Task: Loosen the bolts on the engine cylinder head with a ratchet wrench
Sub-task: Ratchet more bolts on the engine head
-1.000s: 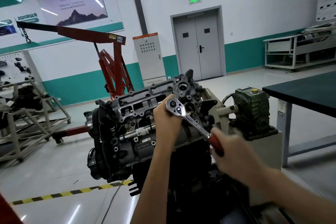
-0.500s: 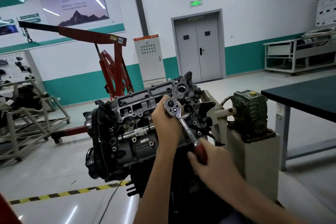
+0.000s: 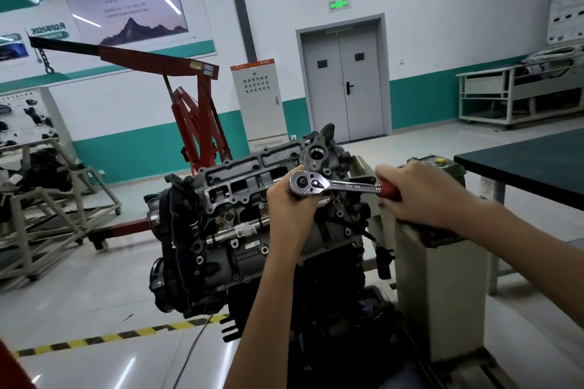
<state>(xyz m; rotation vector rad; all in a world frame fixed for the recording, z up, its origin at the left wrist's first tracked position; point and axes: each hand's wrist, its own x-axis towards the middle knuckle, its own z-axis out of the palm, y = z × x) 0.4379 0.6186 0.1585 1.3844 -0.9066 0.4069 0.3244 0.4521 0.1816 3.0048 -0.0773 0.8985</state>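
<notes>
Low in the frame our two forearms reach up towards the middle. Our left hand (image 3: 292,202) is curled round the underside of the shiny round end of the wrench (image 3: 335,184), fingers wrapped close below it. Our right hand (image 3: 420,196), at centre right, is closed tight round the red grip at the other end. The wrench lies almost level across the middle of the frame, its round end sitting over the right part of the cylinder head (image 3: 240,180). We cannot see the bolt beneath it, as the tool and our fingers cover it. The cylinder head tops the dark engine (image 3: 221,246), which fills the centre. A pale stand (image 3: 442,278) rises just right of the engine. Striped tape (image 3: 126,333) crosses the floor at lower left. A dark table (image 3: 531,161) juts in at the right edge. Further off, a red crane (image 3: 196,110) stands at centre left, with a grey cabinet (image 3: 259,98) and a double door (image 3: 343,85) against the back wall
</notes>
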